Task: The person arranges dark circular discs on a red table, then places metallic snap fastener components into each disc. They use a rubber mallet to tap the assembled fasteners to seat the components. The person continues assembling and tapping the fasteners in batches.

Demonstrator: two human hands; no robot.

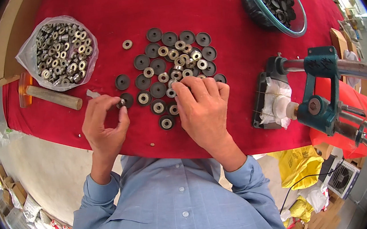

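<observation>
Between thumb and forefinger, my left hand [104, 123] pinches a small metal ball bearing [121, 103] just above a black round cap [127, 98]. My right hand [205, 107] reaches over the near side of the group, its fingers curled down among the parts. Its fingertips are partly hidden, so I cannot make out what they grip. Several black caps lie flat in loose rows, and a pile of loose bearings [179, 61] covers some of them. A few near caps, such as this cap with a bearing in its centre [158, 107], lie beside my right hand.
A plastic-lined container of bearings [66, 80] stands at the far left, near a hammer [54, 97]. One bearing [127, 44] lies alone. At the far right is a clear bowl [303, 17] of black parts. A green metal press [320, 100] occupies the right side of the red-covered table [91, 3].
</observation>
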